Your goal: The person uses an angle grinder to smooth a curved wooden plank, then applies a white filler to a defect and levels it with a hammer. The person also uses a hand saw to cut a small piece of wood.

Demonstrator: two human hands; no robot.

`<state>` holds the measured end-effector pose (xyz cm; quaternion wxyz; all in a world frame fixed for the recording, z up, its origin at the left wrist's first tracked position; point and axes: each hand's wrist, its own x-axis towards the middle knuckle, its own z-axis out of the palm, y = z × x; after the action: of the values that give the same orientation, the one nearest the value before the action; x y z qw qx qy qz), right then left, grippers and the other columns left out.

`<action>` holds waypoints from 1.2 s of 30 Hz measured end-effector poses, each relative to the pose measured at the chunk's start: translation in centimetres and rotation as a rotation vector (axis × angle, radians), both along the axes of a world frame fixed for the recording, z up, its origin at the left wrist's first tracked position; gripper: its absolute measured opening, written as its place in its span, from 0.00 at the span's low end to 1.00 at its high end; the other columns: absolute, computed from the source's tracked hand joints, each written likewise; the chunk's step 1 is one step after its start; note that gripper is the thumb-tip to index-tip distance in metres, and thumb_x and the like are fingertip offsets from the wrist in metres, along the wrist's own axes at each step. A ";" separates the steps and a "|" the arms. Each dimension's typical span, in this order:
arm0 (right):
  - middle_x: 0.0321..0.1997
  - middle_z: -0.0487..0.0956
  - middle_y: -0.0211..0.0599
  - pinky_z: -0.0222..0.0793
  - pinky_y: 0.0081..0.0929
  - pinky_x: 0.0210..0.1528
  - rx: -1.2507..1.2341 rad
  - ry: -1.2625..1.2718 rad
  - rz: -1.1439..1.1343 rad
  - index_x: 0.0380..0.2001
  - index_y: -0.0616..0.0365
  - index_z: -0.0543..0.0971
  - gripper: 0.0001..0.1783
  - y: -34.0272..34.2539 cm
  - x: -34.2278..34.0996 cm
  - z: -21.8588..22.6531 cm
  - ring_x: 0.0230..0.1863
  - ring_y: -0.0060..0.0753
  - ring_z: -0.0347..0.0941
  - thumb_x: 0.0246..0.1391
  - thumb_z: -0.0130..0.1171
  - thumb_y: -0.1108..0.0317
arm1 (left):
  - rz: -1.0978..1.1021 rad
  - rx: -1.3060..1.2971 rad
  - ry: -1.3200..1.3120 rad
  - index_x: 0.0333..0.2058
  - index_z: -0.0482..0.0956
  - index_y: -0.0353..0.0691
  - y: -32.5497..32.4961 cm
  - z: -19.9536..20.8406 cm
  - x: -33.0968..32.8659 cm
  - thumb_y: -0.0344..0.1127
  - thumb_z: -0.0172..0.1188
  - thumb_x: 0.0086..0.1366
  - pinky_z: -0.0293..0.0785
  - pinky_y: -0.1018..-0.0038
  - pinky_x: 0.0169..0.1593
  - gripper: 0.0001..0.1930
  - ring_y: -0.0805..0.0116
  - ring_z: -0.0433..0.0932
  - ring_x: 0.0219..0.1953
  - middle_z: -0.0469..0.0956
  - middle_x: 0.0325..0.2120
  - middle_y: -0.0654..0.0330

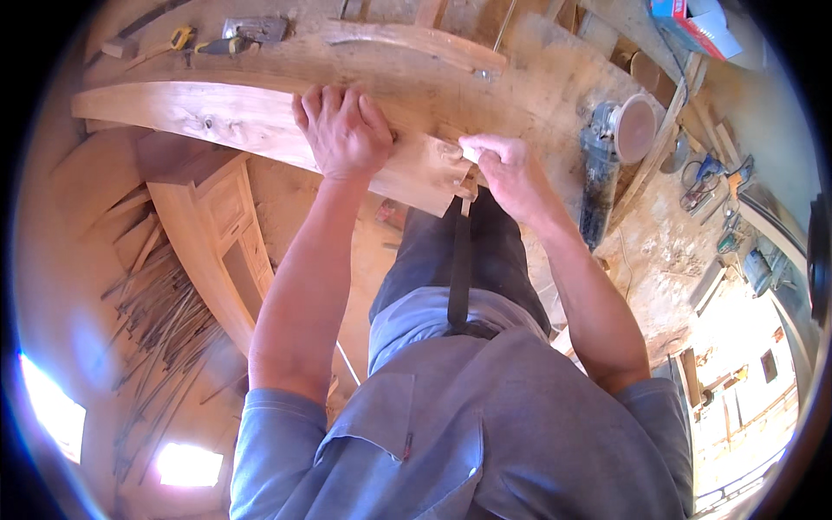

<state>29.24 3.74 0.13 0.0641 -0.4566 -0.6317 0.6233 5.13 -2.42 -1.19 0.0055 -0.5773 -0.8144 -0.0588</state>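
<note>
A long pale wooden board (251,126) lies across in front of me, with a knot toward its left part and a notched, cut shape at its right end. My left hand (345,134) presses down on the board right of its middle, fingers bent over its far edge. At the notched end is my right hand (511,173), its fingers curled in and pressed together against the wood. Whatever those fingers pinch, if anything, is too small to make out. Under that end hangs a dark strap (459,269) in front of my trousers.
An angle grinder (602,156) with a round disc lies to the right on the bench. Beyond the board are a curved wood piece (416,43), a yellow-and-black hand tool (221,45) and a tape measure (182,37). A panelled wooden piece (225,217) and thin strips (165,321) stand left.
</note>
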 end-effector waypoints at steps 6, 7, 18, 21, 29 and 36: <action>0.34 0.86 0.49 0.76 0.34 0.36 -0.195 -0.077 0.055 0.55 0.66 0.81 0.22 1.2 0.1 1.3 0.30 0.38 0.82 0.65 0.48 0.66 | 0.016 -0.068 -0.001 0.41 0.86 0.45 0.3 0.1 -0.3 0.40 0.51 0.68 0.51 0.46 0.70 0.14 0.51 0.69 0.58 0.80 0.43 0.59; 0.31 0.85 0.46 0.75 0.32 0.32 -0.323 -0.113 0.083 0.56 0.64 0.81 0.22 2.4 0.0 2.1 0.26 0.33 0.80 0.66 0.48 0.64 | 0.023 -0.047 -0.006 0.41 0.86 0.45 0.3 0.1 -0.4 0.40 0.51 0.68 0.51 0.46 0.70 0.14 0.51 0.69 0.58 0.80 0.43 0.59; 0.25 0.79 0.32 0.68 0.19 0.26 -0.403 -0.054 -0.254 0.59 0.63 0.78 0.26 0.7 1.8 4.0 0.21 0.19 0.71 0.70 0.55 0.53 | 0.035 0.037 -0.044 0.41 0.86 0.44 -0.1 -0.4 -0.5 0.41 0.53 0.67 0.51 0.46 0.71 0.15 0.53 0.70 0.58 0.80 0.43 0.59; 0.24 0.78 0.30 0.70 0.22 0.28 -0.343 -0.097 -0.202 0.57 0.65 0.80 0.22 0.3 0.6 4.1 0.21 0.19 0.71 0.68 0.57 0.60 | 0.017 0.125 -0.068 0.33 0.85 0.43 0.0 -0.9 -0.7 0.42 0.53 0.66 0.50 0.43 0.71 0.13 0.50 0.70 0.57 0.80 0.40 0.56; 0.21 0.77 0.30 0.68 0.23 0.27 -0.262 -0.076 -0.200 0.54 0.64 0.82 0.21 -0.1 0.8 2.7 0.22 0.19 0.71 0.68 0.55 0.60 | 0.001 0.102 -0.089 0.37 0.86 0.43 -0.2 -1.3 -0.9 0.42 0.52 0.67 0.48 0.44 0.72 0.14 0.51 0.69 0.58 0.80 0.40 0.57; 0.20 0.77 0.30 0.69 0.22 0.28 -0.304 0.040 -0.448 0.54 0.65 0.82 0.20 -0.5 1.4 3.2 0.22 0.18 0.71 0.68 0.54 0.61 | 0.002 0.093 -0.086 0.39 0.86 0.43 -0.3 -1.3 -0.8 0.42 0.51 0.67 0.47 0.45 0.72 0.15 0.52 0.69 0.59 0.81 0.42 0.59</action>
<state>30.65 3.27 3.36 0.1438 -0.5768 -0.4128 0.6901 4.32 -2.74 -2.49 -0.0024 -0.5725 -0.8109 -0.1212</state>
